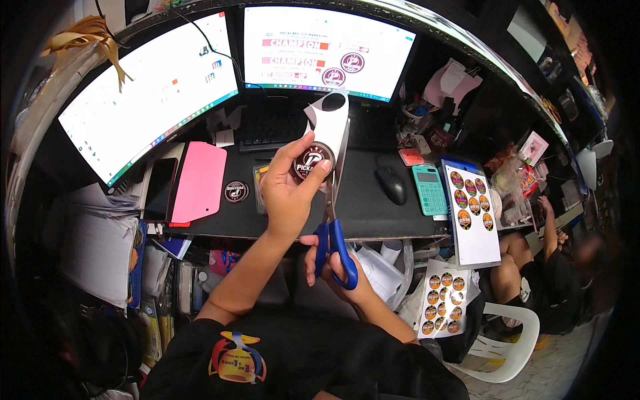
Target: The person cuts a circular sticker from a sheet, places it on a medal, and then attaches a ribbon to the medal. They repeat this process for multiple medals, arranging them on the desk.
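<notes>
My left hand (288, 190) holds up a white paper strip (327, 125) with a round hole cut near its top. A round dark maroon printed label (309, 159) shows on the paper, between my thumb and fingers. In my right hand (361, 289) is a pair of scissors (330, 212) with blue handles. Its blades point up along the right edge of the strip, close to the label; whether they touch the paper I cannot tell. Left of my left hand, a similar round maroon label (235, 191) lies on the black desk (280, 225).
Two lit monitors (150, 100) stand behind a dark keyboard (267, 127). A black mouse (391, 185), a teal calculator (429, 190) and a sticker sheet on a clipboard (475, 237) lie at right. A pink folder (200, 183) lies left. Beyond a white chair (513, 347), another person (557, 280) sits.
</notes>
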`<state>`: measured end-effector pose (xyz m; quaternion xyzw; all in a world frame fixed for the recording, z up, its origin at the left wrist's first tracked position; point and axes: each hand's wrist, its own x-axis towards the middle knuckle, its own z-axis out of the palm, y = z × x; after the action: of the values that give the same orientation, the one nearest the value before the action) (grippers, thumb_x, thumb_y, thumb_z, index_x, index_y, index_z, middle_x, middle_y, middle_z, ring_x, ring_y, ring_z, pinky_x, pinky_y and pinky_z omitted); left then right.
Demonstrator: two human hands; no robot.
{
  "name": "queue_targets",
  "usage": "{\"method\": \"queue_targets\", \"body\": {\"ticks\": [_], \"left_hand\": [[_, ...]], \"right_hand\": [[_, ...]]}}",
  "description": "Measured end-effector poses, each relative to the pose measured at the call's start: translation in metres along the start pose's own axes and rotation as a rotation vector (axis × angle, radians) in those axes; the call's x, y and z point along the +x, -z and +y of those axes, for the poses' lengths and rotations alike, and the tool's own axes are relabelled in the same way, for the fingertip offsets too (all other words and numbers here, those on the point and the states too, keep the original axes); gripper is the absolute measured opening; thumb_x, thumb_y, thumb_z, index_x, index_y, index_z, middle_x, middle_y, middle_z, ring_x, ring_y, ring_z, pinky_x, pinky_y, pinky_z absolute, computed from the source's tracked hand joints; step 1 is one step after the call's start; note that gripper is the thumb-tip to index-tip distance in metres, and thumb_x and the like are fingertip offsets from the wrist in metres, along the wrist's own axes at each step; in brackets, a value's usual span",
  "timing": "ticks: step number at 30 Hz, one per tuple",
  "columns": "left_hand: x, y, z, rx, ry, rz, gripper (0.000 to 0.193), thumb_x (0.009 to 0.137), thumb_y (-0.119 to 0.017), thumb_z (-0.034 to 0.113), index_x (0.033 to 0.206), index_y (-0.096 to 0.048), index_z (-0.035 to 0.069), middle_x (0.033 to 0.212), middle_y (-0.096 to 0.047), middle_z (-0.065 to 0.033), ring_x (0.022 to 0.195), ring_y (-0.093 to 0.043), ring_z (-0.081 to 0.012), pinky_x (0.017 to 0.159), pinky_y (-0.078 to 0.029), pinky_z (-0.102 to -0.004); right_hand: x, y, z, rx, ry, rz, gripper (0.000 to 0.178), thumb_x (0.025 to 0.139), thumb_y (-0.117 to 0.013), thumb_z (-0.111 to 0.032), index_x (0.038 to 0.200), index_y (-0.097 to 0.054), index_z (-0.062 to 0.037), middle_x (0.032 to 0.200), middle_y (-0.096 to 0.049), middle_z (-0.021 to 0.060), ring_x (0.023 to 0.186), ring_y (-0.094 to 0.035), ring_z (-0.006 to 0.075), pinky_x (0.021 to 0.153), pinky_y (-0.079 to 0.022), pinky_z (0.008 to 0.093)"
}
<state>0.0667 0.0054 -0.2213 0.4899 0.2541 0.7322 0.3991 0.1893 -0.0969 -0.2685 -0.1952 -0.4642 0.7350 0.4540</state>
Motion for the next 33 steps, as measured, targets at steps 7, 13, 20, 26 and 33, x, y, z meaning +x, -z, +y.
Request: {"method": "queue_targets", "body": {"ticks": [7,13,20,26,33], "left_hand": [[-0.006,-0.001,0.001,0.009,-0.071,0.066,0.039,0.082,-0.066,-0.006,0.120,-0.056,-0.004,0.110,-0.056,-0.0075,0.090,-0.060,-0.0100,0.070,-0.056,-0.0202],[-0.007,-0.002,0.004,-0.021,-0.097,0.087,0.042,0.082,-0.066,-0.007,0.122,-0.055,-0.003,0.112,-0.055,-0.0077,0.091,-0.060,-0.0102,0.071,-0.056,-0.0204],[-0.001,0.006,0.002,0.001,-0.133,0.067,0.043,0.082,-0.067,-0.007,0.123,-0.055,-0.003,0.112,-0.055,-0.0069,0.092,-0.059,-0.0102,0.073,-0.055,-0.0209],[0.000,0.010,0.003,0.018,-0.132,0.053,0.044,0.082,-0.067,-0.007,0.124,-0.054,-0.003,0.112,-0.055,-0.0063,0.092,-0.059,-0.0092,0.071,-0.055,-0.0207],[0.001,0.012,0.006,-0.032,-0.100,0.037,0.044,0.082,-0.066,-0.008,0.124,-0.054,-0.003,0.112,-0.055,-0.0066,0.090,-0.059,-0.0087,0.068,-0.054,-0.0192]], "right_hand": [[0.002,-0.005,0.003,-0.045,0.034,-0.010,0.052,0.099,-0.045,-0.039,0.129,-0.038,0.0028,0.087,-0.051,0.0074,0.075,-0.053,0.0152,0.070,-0.044,0.0288],[0.002,-0.008,0.001,-0.023,0.026,-0.012,0.045,0.099,-0.047,-0.034,0.127,-0.040,0.0009,0.086,-0.050,0.0068,0.074,-0.052,0.0145,0.070,-0.044,0.0280],[0.002,-0.004,-0.010,-0.070,-0.042,-0.021,0.061,0.092,-0.056,-0.044,0.127,-0.040,0.0032,0.083,-0.051,0.0074,0.071,-0.053,0.0167,0.068,-0.043,0.0296],[0.002,0.000,-0.018,-0.081,-0.024,-0.080,0.048,0.096,-0.053,-0.036,0.127,-0.042,-0.0010,0.080,-0.050,0.0044,0.069,-0.050,0.0122,0.064,-0.041,0.0256],[-0.003,0.009,-0.030,-0.085,-0.077,-0.111,0.050,0.095,-0.054,-0.036,0.127,-0.042,0.0001,0.079,-0.051,0.0048,0.066,-0.050,0.0117,0.063,-0.040,0.0253]]}}
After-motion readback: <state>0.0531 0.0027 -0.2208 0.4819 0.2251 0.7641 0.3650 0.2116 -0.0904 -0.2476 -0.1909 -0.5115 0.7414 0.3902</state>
